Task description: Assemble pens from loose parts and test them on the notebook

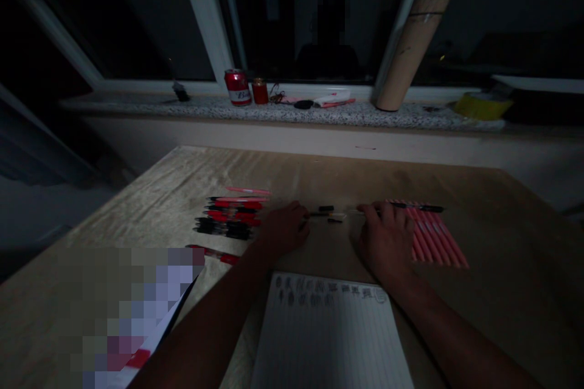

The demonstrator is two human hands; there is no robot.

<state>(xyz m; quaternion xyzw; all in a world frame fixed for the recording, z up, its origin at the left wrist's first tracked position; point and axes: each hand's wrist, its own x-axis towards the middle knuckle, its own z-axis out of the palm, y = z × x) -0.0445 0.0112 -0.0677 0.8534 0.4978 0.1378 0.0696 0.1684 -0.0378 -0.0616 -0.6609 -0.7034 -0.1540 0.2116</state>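
Note:
My left hand (pixel 288 228) rests on the table with its fingers curled at a dark slim pen piece (pixel 316 214), which seems to be pinched at its end. My right hand (pixel 387 232) is closed as well, fingertips down around a thin pale piece (pixel 358 211) too small to name. Between the hands lie a short black pen part (pixel 326 208) and a second small black part (pixel 334 220). Beyond the right knuckles a black pen (pixel 422 207) lies across the top of a row of pink pens (pixel 440 237), partly hidden by that hand.
Left of my left hand sit black pens (pixel 223 228), red pens (pixel 235 216) and a pink pen (pixel 249 190). Another red pen (pixel 214 253) lies nearer. A lined notebook (pixel 328 334) with scribbles is between my forearms. The windowsill holds a can (pixel 238 87) and a tall cylinder (pixel 410 55).

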